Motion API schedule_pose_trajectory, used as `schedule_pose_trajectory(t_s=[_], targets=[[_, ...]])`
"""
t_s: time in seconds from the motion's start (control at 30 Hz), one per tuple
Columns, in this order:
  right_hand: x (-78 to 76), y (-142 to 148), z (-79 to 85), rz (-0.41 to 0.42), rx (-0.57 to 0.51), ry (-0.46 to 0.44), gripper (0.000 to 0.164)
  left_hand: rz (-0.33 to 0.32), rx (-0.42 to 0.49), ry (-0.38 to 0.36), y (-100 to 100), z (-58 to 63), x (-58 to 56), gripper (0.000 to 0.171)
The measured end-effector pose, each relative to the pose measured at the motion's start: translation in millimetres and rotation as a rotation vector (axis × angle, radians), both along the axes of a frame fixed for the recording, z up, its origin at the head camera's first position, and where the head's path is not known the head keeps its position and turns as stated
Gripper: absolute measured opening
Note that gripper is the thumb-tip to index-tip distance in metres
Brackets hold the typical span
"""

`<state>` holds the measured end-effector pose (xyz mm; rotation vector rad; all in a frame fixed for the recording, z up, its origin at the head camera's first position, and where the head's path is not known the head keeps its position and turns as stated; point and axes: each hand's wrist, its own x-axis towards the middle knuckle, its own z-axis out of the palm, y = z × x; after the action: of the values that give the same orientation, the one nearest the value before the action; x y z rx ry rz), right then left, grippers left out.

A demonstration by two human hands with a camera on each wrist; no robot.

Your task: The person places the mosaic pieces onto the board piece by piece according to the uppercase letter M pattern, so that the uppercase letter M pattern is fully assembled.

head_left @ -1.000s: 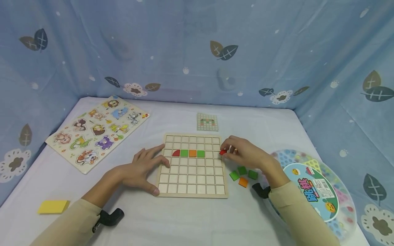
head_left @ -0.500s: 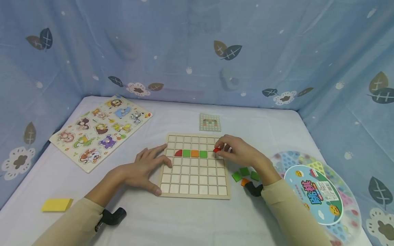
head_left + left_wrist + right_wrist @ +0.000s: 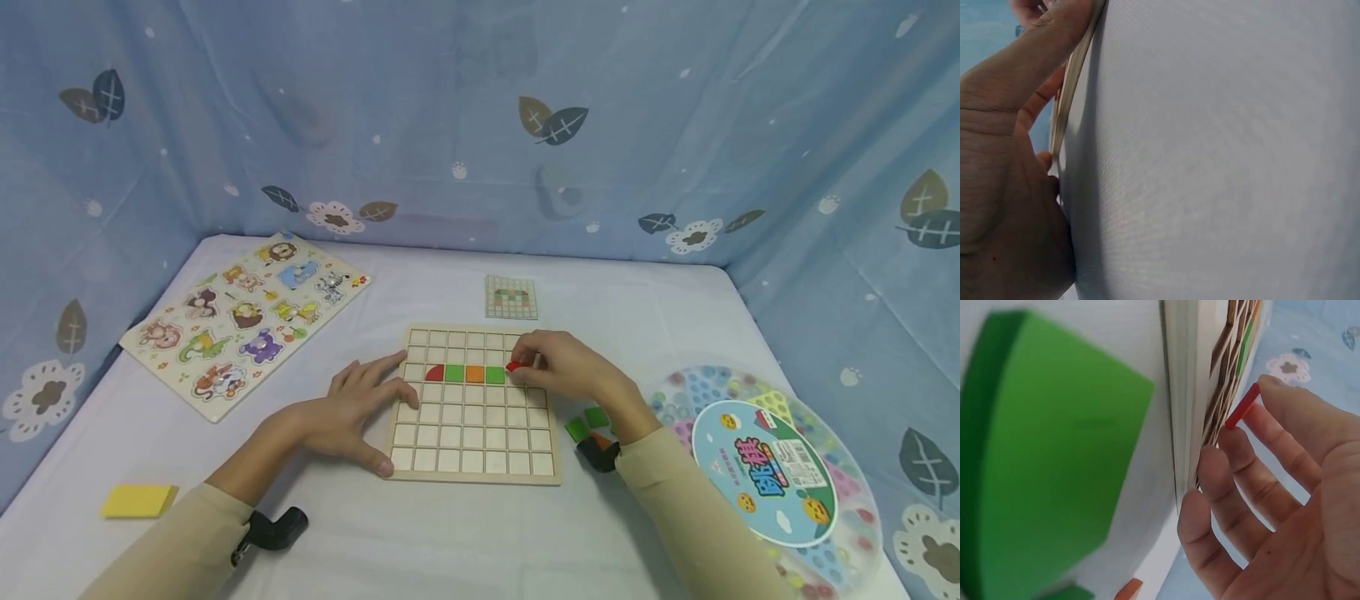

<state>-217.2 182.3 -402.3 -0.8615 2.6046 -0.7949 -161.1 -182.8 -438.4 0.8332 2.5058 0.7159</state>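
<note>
A wooden grid board (image 3: pixel 461 477) lies in the middle of the table. One of its rows carries a red quarter-round tile (image 3: pixel 435 373), a green tile (image 3: pixel 454 373), an orange tile (image 3: pixel 475 374) and another green tile (image 3: pixel 495 375). My right hand (image 3: pixel 570 367) pinches a red tile (image 3: pixel 1244 405) between thumb and fingers, tilted over the board just right of that row. My left hand (image 3: pixel 352 412) rests with spread fingers on the board's left side, its thumb at the near left corner.
Beyond the board lies a small pattern card (image 3: pixel 512 298). Loose green tiles (image 3: pixel 577 429) and an orange one sit right of it, partly behind my wrist. A round marble-game box (image 3: pixel 765 471) is at right, an animal puzzle (image 3: pixel 247 325) at left, a yellow block (image 3: pixel 139 501) near left.
My right hand has moved left with the red tile, from the board's right edge to beside the last green tile. The left hand stays at the board.
</note>
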Motion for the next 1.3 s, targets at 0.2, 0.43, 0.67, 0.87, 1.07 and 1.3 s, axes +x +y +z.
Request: schedule_pose_trajectory(t_s=[0.2, 0.43, 0.67, 0.87, 1.07, 1.3], targets=[[-0.2, -4.0, -2.8, -0.012, 0.038, -0.003, 0.009, -0.003, 0.009, 0.009, 0.6, -2.5, 2.2, 0.080], [-0.6, -7.1, -5.2, -0.029, 0.079, 0.017, 0.010, -0.004, 0.010, 0.010, 2.0, -1.8, 3.6, 0.080], [-0.1, -7.4, -4.7, -0.047, 0.085, 0.012, 0.012, -0.001, 0.003, 0.009, 1.4, -1.0, 2.2, 0.080], [0.2, -8.4, -3.7, -0.049, 0.087, 0.014, 0.013, -0.007, -0.001, 0.020, 0.7, -1.0, 1.8, 0.080], [1.5, -8.0, -1.6, -0.040, 0.096, 0.026, 0.012, -0.001, -0.001, 0.010, 1.0, 0.8, 1.3, 0.080], [2.1, -10.4, -0.6, -0.068, 0.101, 0.016, 0.013, -0.003, 0.003, 0.005, 0.9, 1.5, 1.7, 0.080]])
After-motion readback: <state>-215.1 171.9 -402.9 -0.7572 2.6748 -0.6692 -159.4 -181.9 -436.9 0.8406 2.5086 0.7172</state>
